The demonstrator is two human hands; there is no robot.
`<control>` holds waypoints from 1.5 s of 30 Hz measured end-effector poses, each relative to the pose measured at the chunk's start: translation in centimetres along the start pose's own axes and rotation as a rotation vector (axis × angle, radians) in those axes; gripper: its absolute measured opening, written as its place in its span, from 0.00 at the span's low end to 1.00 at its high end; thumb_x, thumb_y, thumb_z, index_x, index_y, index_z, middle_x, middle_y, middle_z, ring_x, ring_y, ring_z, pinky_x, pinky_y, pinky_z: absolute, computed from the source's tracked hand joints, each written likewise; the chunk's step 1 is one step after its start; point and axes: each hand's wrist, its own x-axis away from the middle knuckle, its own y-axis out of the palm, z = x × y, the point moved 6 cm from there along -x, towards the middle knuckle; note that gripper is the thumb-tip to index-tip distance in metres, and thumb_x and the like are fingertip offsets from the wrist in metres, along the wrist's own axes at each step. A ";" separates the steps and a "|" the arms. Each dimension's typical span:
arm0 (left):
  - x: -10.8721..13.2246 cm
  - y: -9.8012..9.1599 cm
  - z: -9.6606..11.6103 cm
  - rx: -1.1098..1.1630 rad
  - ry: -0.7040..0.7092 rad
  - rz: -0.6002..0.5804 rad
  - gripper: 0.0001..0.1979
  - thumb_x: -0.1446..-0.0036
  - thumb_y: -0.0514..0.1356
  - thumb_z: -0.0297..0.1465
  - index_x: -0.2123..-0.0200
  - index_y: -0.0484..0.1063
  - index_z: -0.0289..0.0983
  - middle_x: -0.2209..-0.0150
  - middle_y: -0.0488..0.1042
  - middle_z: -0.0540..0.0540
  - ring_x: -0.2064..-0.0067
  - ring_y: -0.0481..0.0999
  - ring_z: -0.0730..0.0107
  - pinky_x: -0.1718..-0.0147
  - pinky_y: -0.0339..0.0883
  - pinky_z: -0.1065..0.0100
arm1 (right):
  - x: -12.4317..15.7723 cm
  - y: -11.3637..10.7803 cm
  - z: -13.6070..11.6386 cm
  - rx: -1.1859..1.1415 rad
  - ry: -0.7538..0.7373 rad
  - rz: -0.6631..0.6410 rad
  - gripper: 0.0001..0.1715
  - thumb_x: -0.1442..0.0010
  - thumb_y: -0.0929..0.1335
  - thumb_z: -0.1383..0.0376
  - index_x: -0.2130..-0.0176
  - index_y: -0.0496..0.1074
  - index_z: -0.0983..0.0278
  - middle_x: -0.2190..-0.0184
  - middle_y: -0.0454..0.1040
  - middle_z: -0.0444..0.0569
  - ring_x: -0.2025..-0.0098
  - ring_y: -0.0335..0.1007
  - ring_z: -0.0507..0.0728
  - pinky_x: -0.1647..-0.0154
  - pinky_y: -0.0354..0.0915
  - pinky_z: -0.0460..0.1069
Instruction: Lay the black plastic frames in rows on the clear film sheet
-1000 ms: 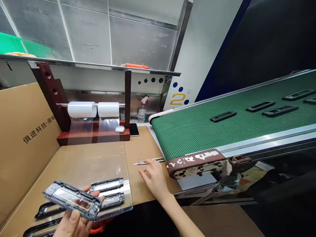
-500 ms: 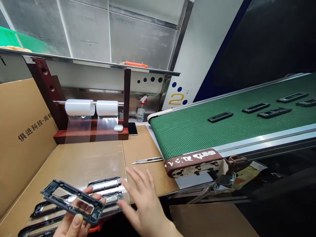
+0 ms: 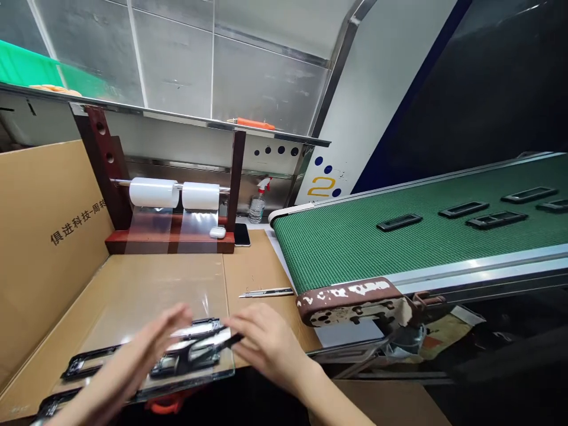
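Note:
My right hand [image 3: 268, 346] pinches the near end of a black plastic frame [image 3: 208, 352], which is smeared by motion. The held frame hangs over other black frames on a transparent sheet at the near edge of the table. My left hand [image 3: 162, 331] is to its left, seen edge-on with fingers stretched out and blurred, apparently holding nothing. Beneath the left forearm lies another black frame [image 3: 82, 364] with a long rectangular opening. A further frame [image 3: 51, 405] is partly covered by that forearm.
A green conveyor belt [image 3: 337, 254] carries several black frames on the right. Two film rolls [image 3: 153, 193] hang on a dark red stand at the back. A utility knife [image 3: 266, 292] lies near the belt's end. A cardboard box [image 3: 44, 201] stands left, a spray bottle [image 3: 257, 207] behind.
The black frame has passed from my left hand to my right. My left hand has come up off it, its fingers straightened. The view has shifted slightly.

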 end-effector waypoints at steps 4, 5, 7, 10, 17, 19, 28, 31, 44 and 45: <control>-7.1 -0.4 1.9 -0.027 -0.033 0.041 0.32 0.38 0.53 0.49 0.35 0.52 0.43 0.31 0.49 0.38 0.35 0.55 0.47 0.38 0.46 0.39 | 0.0 2.7 5.3 -0.133 0.363 0.050 0.21 0.44 0.72 0.66 0.50 0.70 0.59 0.57 0.75 0.50 0.54 0.70 0.59 0.52 0.69 0.55; -8.4 -0.4 2.2 -0.030 -0.048 0.041 0.32 0.37 0.52 0.47 0.34 0.49 0.43 0.30 0.45 0.39 0.34 0.52 0.47 0.37 0.44 0.40 | -0.2 3.6 6.0 -0.155 0.402 0.044 0.22 0.45 0.73 0.67 0.51 0.70 0.59 0.56 0.74 0.50 0.53 0.70 0.59 0.51 0.68 0.55; -10.2 0.0 2.1 -0.025 -0.139 -0.027 0.32 0.37 0.51 0.48 0.34 0.49 0.40 0.32 0.51 0.37 0.37 0.59 0.49 0.38 0.49 0.42 | -0.8 5.3 6.6 -0.171 0.429 0.035 0.23 0.48 0.74 0.69 0.52 0.71 0.59 0.57 0.73 0.50 0.53 0.70 0.59 0.51 0.69 0.55; -10.2 0.5 1.2 -0.022 -0.329 -0.181 0.35 0.38 0.49 0.52 0.36 0.53 0.35 0.45 0.71 0.34 0.52 0.76 0.55 0.46 0.63 0.46 | -1.4 7.5 6.7 -0.179 0.444 0.008 0.26 0.52 0.76 0.71 0.53 0.73 0.58 0.59 0.72 0.49 0.55 0.70 0.59 0.52 0.69 0.54; -8.0 -0.1 0.1 0.006 -0.418 -0.332 0.37 0.39 0.48 0.55 0.38 0.54 0.32 0.57 0.77 0.39 0.61 0.79 0.60 0.51 0.67 0.51 | -1.5 11.0 7.1 -0.221 0.481 -0.100 0.24 0.54 0.77 0.70 0.56 0.75 0.59 0.60 0.69 0.48 0.55 0.69 0.59 0.52 0.69 0.54; -7.9 -0.2 0.0 0.019 -0.410 -0.342 0.38 0.39 0.49 0.55 0.38 0.54 0.33 0.57 0.77 0.39 0.62 0.79 0.60 0.52 0.67 0.52 | -1.8 11.4 7.2 -0.231 0.482 -0.127 0.23 0.53 0.77 0.70 0.56 0.75 0.59 0.61 0.69 0.48 0.55 0.69 0.59 0.52 0.68 0.54; -7.6 0.0 0.2 0.021 -0.355 -0.324 0.36 0.38 0.48 0.52 0.37 0.51 0.33 0.52 0.75 0.38 0.61 0.78 0.60 0.50 0.65 0.51 | -2.5 11.8 7.2 -0.244 0.480 -0.187 0.21 0.51 0.76 0.68 0.55 0.75 0.58 0.62 0.68 0.47 0.55 0.68 0.58 0.52 0.67 0.53; -7.8 0.0 0.3 0.017 -0.304 -0.300 0.36 0.38 0.49 0.52 0.36 0.49 0.34 0.48 0.72 0.35 0.59 0.78 0.58 0.50 0.66 0.49 | -2.5 12.0 7.2 -0.240 0.477 -0.189 0.22 0.51 0.76 0.68 0.55 0.75 0.57 0.61 0.68 0.46 0.55 0.68 0.58 0.51 0.67 0.53; -4.1 2.1 -0.3 -0.765 0.347 -0.299 0.38 0.44 0.51 0.56 0.37 0.60 0.40 0.33 0.53 0.44 0.32 0.49 0.52 0.34 0.35 0.50 | -0.7 3.9 8.5 -0.150 0.551 0.038 0.17 0.42 0.69 0.71 0.52 0.67 0.61 0.60 0.72 0.50 0.56 0.69 0.59 0.53 0.67 0.55; -3.5 2.5 -0.9 -0.849 0.349 -0.344 0.37 0.44 0.52 0.55 0.38 0.61 0.40 0.34 0.54 0.44 0.32 0.50 0.50 0.34 0.36 0.48 | -0.2 2.7 8.2 -0.143 0.548 0.042 0.17 0.42 0.69 0.70 0.52 0.67 0.60 0.59 0.72 0.50 0.56 0.69 0.59 0.53 0.67 0.55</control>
